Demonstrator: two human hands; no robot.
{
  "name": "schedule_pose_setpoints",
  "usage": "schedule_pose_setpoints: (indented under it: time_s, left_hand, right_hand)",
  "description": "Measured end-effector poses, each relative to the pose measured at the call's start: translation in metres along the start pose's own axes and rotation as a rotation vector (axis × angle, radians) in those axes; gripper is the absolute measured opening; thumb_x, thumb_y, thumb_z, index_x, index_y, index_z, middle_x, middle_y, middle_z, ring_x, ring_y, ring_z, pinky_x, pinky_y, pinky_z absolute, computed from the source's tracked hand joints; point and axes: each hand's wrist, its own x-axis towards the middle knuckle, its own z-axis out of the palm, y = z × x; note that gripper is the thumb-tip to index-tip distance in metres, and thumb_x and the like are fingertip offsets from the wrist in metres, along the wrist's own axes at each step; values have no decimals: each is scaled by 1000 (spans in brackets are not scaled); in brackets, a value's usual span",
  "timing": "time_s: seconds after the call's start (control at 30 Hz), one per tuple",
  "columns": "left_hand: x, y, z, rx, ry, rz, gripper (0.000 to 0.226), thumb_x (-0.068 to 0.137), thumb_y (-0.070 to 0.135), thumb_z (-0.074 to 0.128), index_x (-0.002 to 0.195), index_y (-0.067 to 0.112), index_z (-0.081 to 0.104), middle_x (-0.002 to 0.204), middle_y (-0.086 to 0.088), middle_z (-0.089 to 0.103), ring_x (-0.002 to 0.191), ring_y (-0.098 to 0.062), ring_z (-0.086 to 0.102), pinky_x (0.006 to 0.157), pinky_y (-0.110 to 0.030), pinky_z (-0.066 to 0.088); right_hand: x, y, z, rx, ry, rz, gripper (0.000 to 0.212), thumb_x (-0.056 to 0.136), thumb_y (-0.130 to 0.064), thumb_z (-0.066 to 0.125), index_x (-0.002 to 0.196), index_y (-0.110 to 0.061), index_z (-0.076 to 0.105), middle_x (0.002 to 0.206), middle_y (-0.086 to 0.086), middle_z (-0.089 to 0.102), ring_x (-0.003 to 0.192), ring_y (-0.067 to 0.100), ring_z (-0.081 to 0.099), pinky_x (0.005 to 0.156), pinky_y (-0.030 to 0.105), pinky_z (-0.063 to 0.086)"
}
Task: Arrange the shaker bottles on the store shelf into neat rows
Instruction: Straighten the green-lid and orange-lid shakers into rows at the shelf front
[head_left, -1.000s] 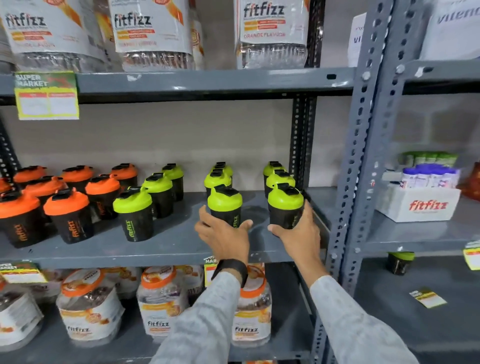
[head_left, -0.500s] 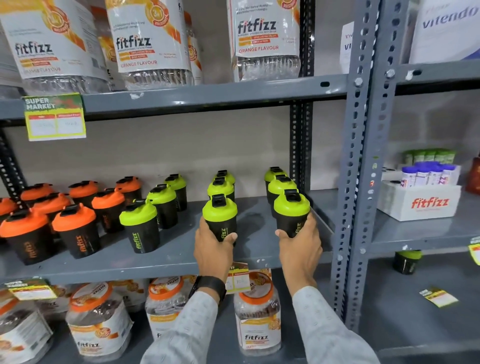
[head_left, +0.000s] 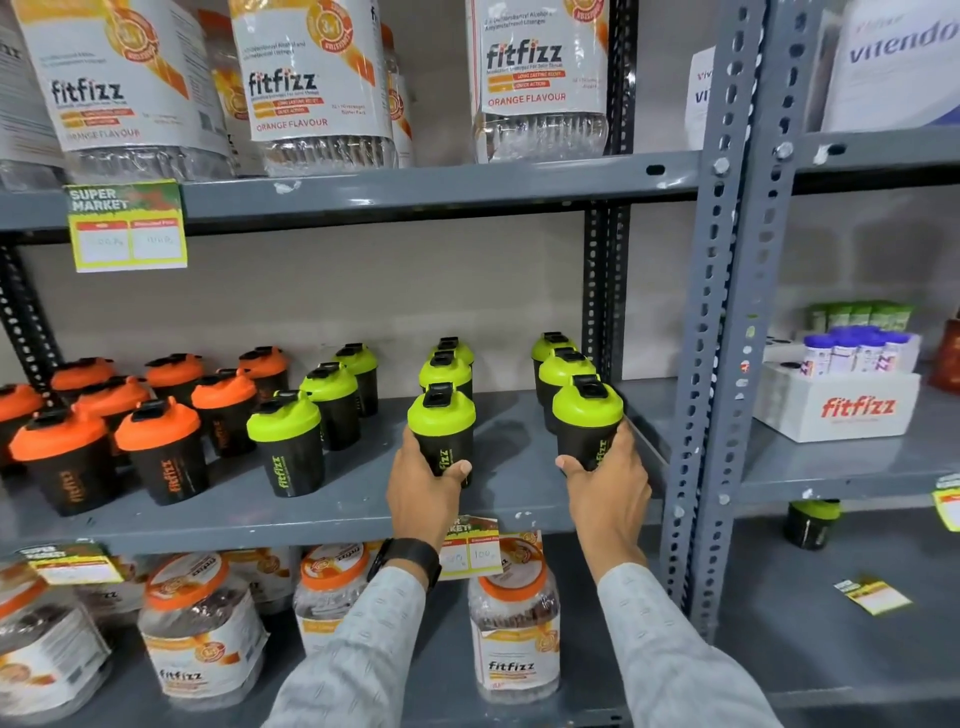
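Note:
Black shaker bottles stand on the grey middle shelf (head_left: 343, 512). Several with orange lids (head_left: 156, 423) fill the left part. Green-lidded ones form three rows running front to back. My left hand (head_left: 423, 486) grips the front green-lidded shaker of the middle row (head_left: 441, 421). My right hand (head_left: 608, 486) grips the front green-lidded shaker of the right row (head_left: 587, 410), close to the shelf's right end. The left green row's front shaker (head_left: 285, 434) stands free.
Grey perforated uprights (head_left: 722, 332) border the shelf on the right. Large fitfizz jars (head_left: 317, 83) stand on the shelf above and jars with orange lids (head_left: 514, 623) below. A white fitfizz box (head_left: 841, 410) sits on the neighbouring shelf; one shaker (head_left: 810, 525) stands beneath it.
Both hands have slid their green-lidded shakers a little forward on the shelf and kept their grip. The camera has tilted upward, showing more of the top shelf.

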Motion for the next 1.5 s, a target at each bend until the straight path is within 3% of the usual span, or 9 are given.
schedule_pose_setpoints:
  time_s: [0.27, 0.77, 1.13, 1.23, 1.33, 1.43, 1.5]
  left_hand:
    - [2, -5, -1, -47, -26, -18, 73, 78, 16, 84, 139, 32, 47, 126, -1, 67, 113, -27, 62, 100, -48, 52]
    - [2, -10, -2, -24, -28, 0, 73, 80, 17, 83, 141, 30, 45, 130, -2, 65, 117, -27, 61, 101, -49, 51]
    - [1, -9, -4, -13, -42, 8, 76, 82, 17, 82, 146, 28, 42, 133, -4, 64, 119, -28, 60, 103, -48, 50]
    - [0, -12, -5, -18, -63, -9, 86, 81, 24, 83, 152, 27, 34, 137, -4, 63, 124, -28, 60, 105, -48, 49]
    - [-3, -14, -11, -65, -84, -84, 111, 78, 34, 86, 162, 25, 14, 153, -5, 51, 139, -28, 49, 113, -50, 43]
    - [-12, -21, -26, -84, -17, -92, 106, 81, 31, 85, 161, 23, 17, 159, -7, 42, 145, -25, 41, 117, -47, 38]
    - [-17, -29, -43, -105, 71, -50, 92, 85, 30, 82, 159, 21, 28, 155, -9, 49, 141, -23, 46, 115, -46, 40]
  right_hand:
    - [-1, -2, 1, -23, 2, 2, 99, 76, -29, 91, 156, -9, 35, 141, 19, 61, 127, 40, 60, 101, 51, 49]
    - [8, 6, -2, -67, -51, -29, 99, 78, -34, 90, 157, -9, 34, 138, 20, 63, 125, 41, 61, 101, 51, 50]
    - [5, 8, -1, -51, -66, -62, 100, 84, -29, 85, 161, -9, 24, 146, 20, 57, 130, 42, 58, 105, 52, 48]
    - [3, 10, -3, -39, -89, -57, 103, 85, -29, 84, 162, -8, 20, 147, 21, 55, 131, 42, 57, 105, 52, 47]
    - [-4, 11, -7, -7, -93, -43, 108, 84, -33, 85, 163, -7, 17, 151, 22, 52, 134, 42, 54, 107, 51, 46]
    - [-18, 8, -11, 74, 5, -59, 95, 87, -26, 83, 161, -6, 26, 148, 20, 55, 134, 39, 55, 106, 47, 47]
    - [-33, 5, -9, 107, 88, -123, 80, 89, -18, 79, 156, -6, 37, 142, 17, 60, 128, 35, 59, 103, 45, 48]
